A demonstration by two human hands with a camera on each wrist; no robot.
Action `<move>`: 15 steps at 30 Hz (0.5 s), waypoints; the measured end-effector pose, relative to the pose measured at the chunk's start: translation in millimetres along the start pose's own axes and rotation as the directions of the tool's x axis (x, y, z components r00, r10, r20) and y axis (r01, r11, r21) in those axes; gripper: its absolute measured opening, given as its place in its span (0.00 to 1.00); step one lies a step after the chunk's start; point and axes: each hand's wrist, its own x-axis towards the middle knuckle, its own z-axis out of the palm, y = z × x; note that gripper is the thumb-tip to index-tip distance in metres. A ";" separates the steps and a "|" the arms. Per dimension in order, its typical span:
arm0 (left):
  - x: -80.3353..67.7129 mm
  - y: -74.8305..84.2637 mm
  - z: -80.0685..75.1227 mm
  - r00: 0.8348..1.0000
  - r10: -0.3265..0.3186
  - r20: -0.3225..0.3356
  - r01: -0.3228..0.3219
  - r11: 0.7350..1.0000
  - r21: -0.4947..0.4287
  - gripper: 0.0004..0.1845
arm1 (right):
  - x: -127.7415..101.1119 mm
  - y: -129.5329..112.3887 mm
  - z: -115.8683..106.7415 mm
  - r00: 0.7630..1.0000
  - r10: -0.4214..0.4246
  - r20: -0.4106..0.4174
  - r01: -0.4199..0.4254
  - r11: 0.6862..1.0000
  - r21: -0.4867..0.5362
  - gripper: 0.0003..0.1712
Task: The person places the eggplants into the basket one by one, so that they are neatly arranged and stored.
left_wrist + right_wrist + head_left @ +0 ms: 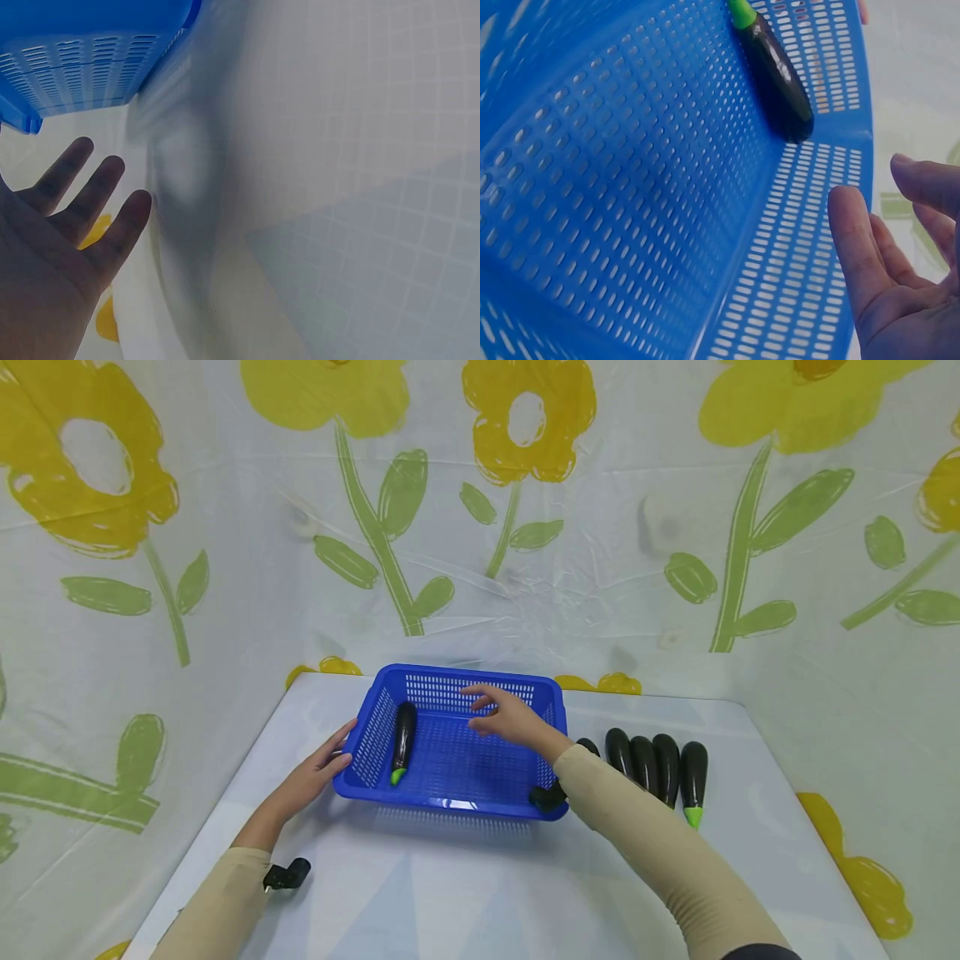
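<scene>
A blue plastic basket (450, 804) with slotted walls stands on the table. One dark eggplant (404, 739) with a green stem end lies inside, along the basket's left wall. At the left rim is my left hand (318, 772), its fingers spread and fingertips right at the edge; the left wrist view shows these fingers (101, 199) extended below the basket wall. My right hand (510, 717) is over the basket's inside with nothing in it, fingers loosely bent. In the right wrist view the same hand (904, 292) shows an unfilled gap between thumb and fingers.
Right of the basket several eggplants (643, 762) lie side by side on the white table (600, 893), one partly hidden by my right forearm. Behind and beside the table hangs a sheet (585, 552) printed with yellow flowers.
</scene>
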 end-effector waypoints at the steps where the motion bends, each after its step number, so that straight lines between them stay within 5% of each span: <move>1: 0.0 -0.2 0.1 1.000 -0.001 -0.001 0.001 1.000 0.002 0.35 | -0.9 0.5 -0.8 1.000 0.002 -0.004 -0.002 1.000 0.000 0.34; 15: 1.4 -2.2 2.0 1.000 0.006 -0.006 -0.006 1.000 0.010 0.35 | -11.0 10.7 -13.9 0.998 0.027 -0.060 -0.027 1.000 0.009 0.33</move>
